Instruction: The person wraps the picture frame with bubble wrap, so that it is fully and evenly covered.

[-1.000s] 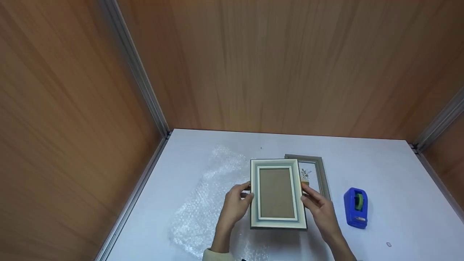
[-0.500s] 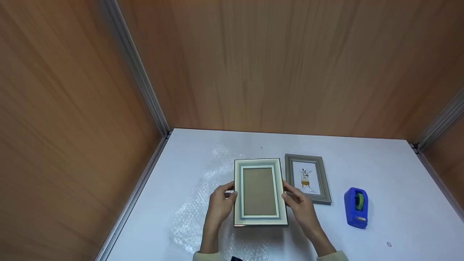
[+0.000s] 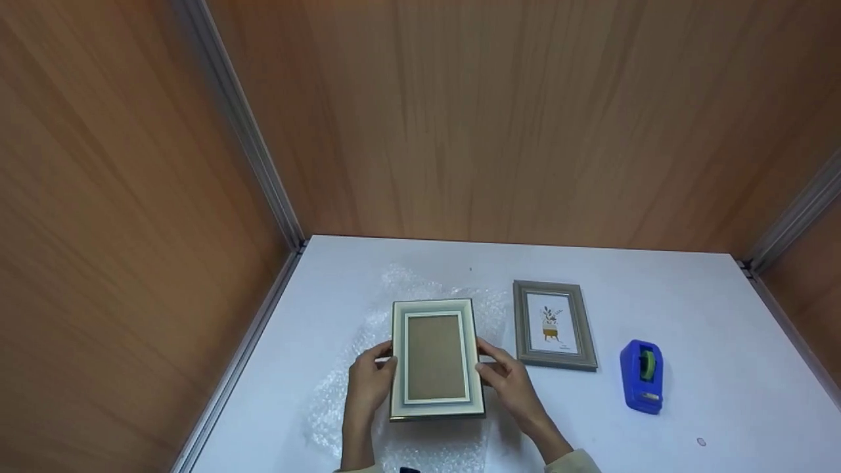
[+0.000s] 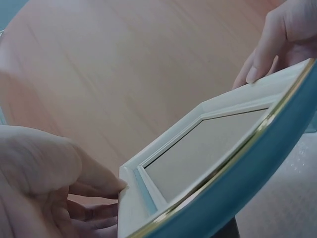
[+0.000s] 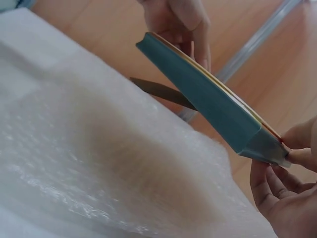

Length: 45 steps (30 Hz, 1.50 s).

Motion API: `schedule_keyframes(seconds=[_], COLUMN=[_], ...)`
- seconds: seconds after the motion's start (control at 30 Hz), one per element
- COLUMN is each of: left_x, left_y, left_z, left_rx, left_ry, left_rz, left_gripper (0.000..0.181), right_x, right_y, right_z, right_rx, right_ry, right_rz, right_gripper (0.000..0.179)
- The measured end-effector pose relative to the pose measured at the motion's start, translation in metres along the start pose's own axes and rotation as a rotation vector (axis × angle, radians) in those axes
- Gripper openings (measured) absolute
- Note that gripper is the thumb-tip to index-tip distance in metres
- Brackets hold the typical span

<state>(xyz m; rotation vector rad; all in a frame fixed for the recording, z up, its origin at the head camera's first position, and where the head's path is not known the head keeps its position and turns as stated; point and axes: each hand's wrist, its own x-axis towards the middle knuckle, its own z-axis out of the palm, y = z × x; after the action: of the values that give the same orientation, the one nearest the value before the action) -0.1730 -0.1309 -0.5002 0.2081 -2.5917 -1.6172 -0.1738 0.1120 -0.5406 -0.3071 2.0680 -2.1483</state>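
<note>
A cream and pale-blue picture frame [image 3: 435, 408] with a plain brown centre is held up over the bubble wrap [image 3: 335, 401]. My left hand [image 3: 368, 380] pinches its left edge, thumb on the front. On the opposite edge my right hand [image 3: 512, 387] grips it the same way. In the left wrist view the frame's gold line and blue side [image 4: 247, 183] show. The right wrist view shows the frame's blue side [image 5: 208, 109] apart from the bubble wrap [image 5: 59, 163], with a dark flap [image 5: 163, 92] sticking out behind the frame.
To the right, a grey picture frame [image 3: 587, 328] with a plant picture lies on the white table [image 3: 709, 341]. Further right stands a blue tape dispenser [image 3: 634, 384] with green tape. Wooden panels [image 3: 499, 118] rise behind and at the sides.
Both hands have carried the cream and blue picture frame to the left, from over the grey frame to above the bubble wrap. The grey frame is now fully uncovered.
</note>
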Motion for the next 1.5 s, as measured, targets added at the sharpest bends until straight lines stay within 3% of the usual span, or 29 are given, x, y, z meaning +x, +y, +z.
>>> schedule_keyframes(seconds=[0.33, 0.63, 0.87, 1.0, 1.23, 1.5], left_x=[0.003, 0.01, 0.02, 0.023, 0.022, 0.025], left_y=[-0.016, -0.031, -0.042, -0.047, -0.052, -0.056], left_z=[-0.008, -0.003, 0.002, 0.004, 0.008, 0.012], left_rx=[0.046, 0.065, 0.055, 0.038, -0.001, 0.017], left_ry=[0.04, 0.044, 0.066, 0.067, 0.059, 0.035], left_rz=[-0.041, -0.036, -0.039, -0.057, -0.032, -0.1], left_gripper=[0.03, 0.029, 0.029, 0.032, 0.035, 0.039], right_x=[0.01, 0.017, 0.025, 0.029, 0.033, 0.032], right_y=[0.018, 0.023, 0.035, 0.042, 0.051, 0.051], right_z=[0.014, 0.02, 0.024, 0.027, 0.024, 0.025], right_rx=[0.04, 0.082, 0.048, -0.034, -0.097, -0.147], right_ry=[-0.045, -0.044, 0.001, 0.029, -0.006, 0.022], right_rz=[0.039, 0.073, 0.085, 0.081, 0.063, 0.077], right_gripper=[0.052, 0.051, 0.052, 0.047, 0.043, 0.043])
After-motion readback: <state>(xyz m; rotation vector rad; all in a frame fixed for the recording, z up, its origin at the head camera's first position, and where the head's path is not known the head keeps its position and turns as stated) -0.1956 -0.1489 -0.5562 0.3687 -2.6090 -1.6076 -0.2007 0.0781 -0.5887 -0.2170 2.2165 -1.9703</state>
